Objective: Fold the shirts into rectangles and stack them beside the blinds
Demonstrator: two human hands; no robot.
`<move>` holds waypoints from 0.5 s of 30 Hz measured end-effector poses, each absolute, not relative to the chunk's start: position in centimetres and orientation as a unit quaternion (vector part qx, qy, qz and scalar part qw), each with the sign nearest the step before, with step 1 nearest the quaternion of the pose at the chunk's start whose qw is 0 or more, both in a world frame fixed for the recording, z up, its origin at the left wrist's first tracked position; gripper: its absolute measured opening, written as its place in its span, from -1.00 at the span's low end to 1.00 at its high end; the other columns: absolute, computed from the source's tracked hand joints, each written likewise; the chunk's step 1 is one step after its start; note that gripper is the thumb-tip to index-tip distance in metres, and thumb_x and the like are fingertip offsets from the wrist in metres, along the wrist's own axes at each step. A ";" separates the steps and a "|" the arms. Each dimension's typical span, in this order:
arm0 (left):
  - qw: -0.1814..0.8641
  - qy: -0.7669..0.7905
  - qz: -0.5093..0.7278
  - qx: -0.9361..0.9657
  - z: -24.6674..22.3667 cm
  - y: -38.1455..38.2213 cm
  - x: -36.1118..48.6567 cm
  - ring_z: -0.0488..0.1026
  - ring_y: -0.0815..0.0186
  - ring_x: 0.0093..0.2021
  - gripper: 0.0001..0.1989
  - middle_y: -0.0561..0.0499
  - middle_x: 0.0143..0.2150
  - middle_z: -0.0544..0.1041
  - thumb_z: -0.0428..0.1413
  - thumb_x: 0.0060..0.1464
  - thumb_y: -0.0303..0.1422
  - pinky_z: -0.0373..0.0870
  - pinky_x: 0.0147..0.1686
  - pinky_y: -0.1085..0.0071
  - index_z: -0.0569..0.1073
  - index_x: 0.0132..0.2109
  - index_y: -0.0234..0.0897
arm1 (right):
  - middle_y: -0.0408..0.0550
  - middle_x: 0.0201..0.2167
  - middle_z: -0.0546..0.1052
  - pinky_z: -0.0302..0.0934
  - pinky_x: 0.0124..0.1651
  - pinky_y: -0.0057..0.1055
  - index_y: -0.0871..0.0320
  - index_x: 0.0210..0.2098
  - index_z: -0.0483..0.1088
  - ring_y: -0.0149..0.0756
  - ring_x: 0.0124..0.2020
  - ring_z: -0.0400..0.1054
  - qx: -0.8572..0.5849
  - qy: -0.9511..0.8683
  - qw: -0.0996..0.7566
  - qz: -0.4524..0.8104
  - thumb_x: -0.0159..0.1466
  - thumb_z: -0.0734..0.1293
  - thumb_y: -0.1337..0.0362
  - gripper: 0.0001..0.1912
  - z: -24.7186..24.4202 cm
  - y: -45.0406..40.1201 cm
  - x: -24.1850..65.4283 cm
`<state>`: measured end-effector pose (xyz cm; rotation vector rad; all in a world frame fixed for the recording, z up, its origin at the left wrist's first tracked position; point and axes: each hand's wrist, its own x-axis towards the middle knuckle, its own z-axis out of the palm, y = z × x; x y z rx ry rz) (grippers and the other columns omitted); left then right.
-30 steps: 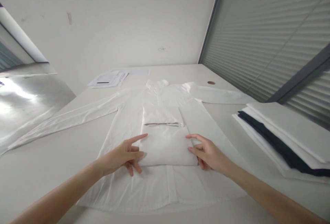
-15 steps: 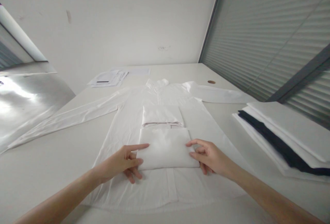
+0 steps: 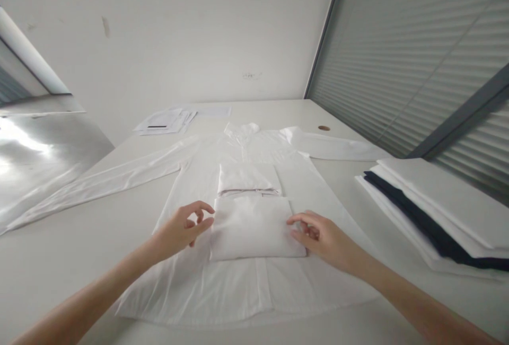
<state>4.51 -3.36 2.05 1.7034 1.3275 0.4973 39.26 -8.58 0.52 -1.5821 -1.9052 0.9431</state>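
Note:
A white long-sleeved shirt [image 3: 186, 292] lies spread on the table, collar at the far end and both sleeves out to the sides. On its middle rests a neatly folded white cloth bundle [image 3: 254, 228], with a smaller folded white piece [image 3: 249, 176] just beyond it. My left hand [image 3: 183, 228] hovers at the bundle's left edge, fingers curved and apart, holding nothing. At the right edge is my right hand [image 3: 322, 236], its thumb and forefinger parted beside or lightly on the cloth; whether they touch I cannot tell.
A stack of folded white and dark navy cloth [image 3: 441, 212] sits on the table [image 3: 59, 260] at the right. Papers [image 3: 165, 121] lie at the back left. A round hole [image 3: 324, 128] is near the back right, beside the window blinds [image 3: 397, 43].
My left hand has lifted off the bundle's left edge and moved slightly left and up. The right hand's fingers have curled in a little. The bundle stays in place.

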 end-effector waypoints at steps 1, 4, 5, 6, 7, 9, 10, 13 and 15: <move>0.388 0.532 0.229 0.717 2.6 -3.1 5.0 0.44 0.44 -0.53 -0.66 0.04 -0.26 0.45 0.11 0.17 -0.07 0.36 -0.60 0.51 0.47 -0.08 -0.23 | -0.08 -0.33 0.38 0.33 -0.35 -0.33 0.13 -0.11 0.49 -0.36 -0.48 0.35 -0.576 -0.722 0.257 0.283 0.31 0.28 0.00 -0.64 1.0 -8.3 39.1; 0.285 0.459 0.273 0.796 3.8 -2.9 7.6 0.53 0.26 -0.19 -0.72 -0.09 -0.11 0.51 0.04 0.26 -0.16 0.51 -0.22 0.34 0.52 -0.13 -0.23 | 0.09 -0.11 0.43 0.34 -0.01 -0.15 0.13 -0.05 0.49 -0.18 -0.15 0.42 -0.534 -0.777 0.293 0.156 0.37 0.23 0.01 -0.62 2.2 -7.4 37.8; 0.270 0.421 0.269 0.823 3.8 -3.1 8.7 0.51 0.19 -0.04 -0.72 -0.14 0.01 0.50 0.01 0.28 -0.18 0.49 -0.05 0.24 0.52 -0.06 -0.23 | 0.14 -0.01 0.43 0.30 0.09 -0.10 0.14 0.01 0.46 -0.11 -0.01 0.40 -0.512 -0.796 0.295 0.135 0.39 0.21 0.00 -0.59 2.4 -7.1 37.1; 0.255 0.382 0.258 0.850 3.7 -3.5 9.7 0.45 0.12 0.11 -0.68 -0.16 0.14 0.46 0.01 0.29 -0.19 0.40 0.12 0.13 0.49 0.06 -0.21 | 0.20 0.09 0.40 0.23 0.18 -0.05 0.16 0.09 0.42 -0.05 0.12 0.33 -0.489 -0.815 0.287 0.118 0.40 0.20 -0.02 -0.54 2.4 -6.9 36.4; 0.239 0.345 0.242 0.875 3.3 -3.9 10.6 0.34 0.07 0.24 -0.60 -0.17 0.26 0.37 0.01 0.30 -0.19 0.26 0.25 0.03 0.39 0.20 -0.20 | 0.24 0.19 0.35 0.15 0.26 0.00 0.19 0.18 0.36 0.00 0.24 0.23 -0.468 -0.835 0.270 0.105 0.40 0.20 -0.05 -0.46 2.2 -6.8 35.6; 0.208 0.281 0.191 0.917 2.0 -4.7 11.9 0.09 0.03 0.40 -0.36 -0.21 0.42 0.14 0.05 0.28 -0.13 0.00 0.36 -0.07 0.10 0.41 -0.22 | 0.33 0.33 0.20 0.03 0.34 0.05 0.30 0.33 0.18 0.06 0.38 0.02 -0.435 -0.869 0.215 0.092 0.38 0.19 -0.12 -0.26 1.4 -6.9 34.4; 0.196 0.259 0.165 0.931 1.3 -5.0 12.2 0.00 0.03 0.44 -0.25 -0.23 0.46 0.04 0.06 0.27 -0.10 -0.07 0.38 -0.08 -0.03 0.45 -0.24 | 0.36 0.37 0.14 -0.01 0.36 0.06 0.35 0.37 0.09 0.07 0.41 -0.06 -0.423 -0.882 0.186 0.091 0.37 0.18 -0.15 -0.18 0.9 -7.0 34.0; 0.163 0.232 0.120 0.951 -0.8 -5.5 12.1 -0.16 0.02 0.47 -0.12 -0.27 0.48 -0.09 0.05 0.26 -0.02 -0.18 0.39 -0.10 -0.21 0.47 -0.28 | 0.40 0.40 0.02 -0.07 0.39 0.07 0.44 0.41 -0.05 0.07 0.44 -0.17 -0.409 -0.900 0.128 0.086 0.36 0.16 -0.19 -0.07 -1.0 -7.6 33.9; 0.148 0.239 0.119 0.952 -1.5 -5.6 11.6 -0.18 0.01 0.47 -0.11 -0.27 0.48 -0.10 0.02 0.27 0.01 -0.21 0.39 -0.11 -0.25 0.48 -0.29 | 0.40 0.41 -0.02 -0.10 0.40 0.06 0.46 0.42 -0.07 0.07 0.44 -0.19 -0.407 -0.903 0.115 0.079 0.35 0.16 -0.21 -0.04 -1.9 -8.0 34.5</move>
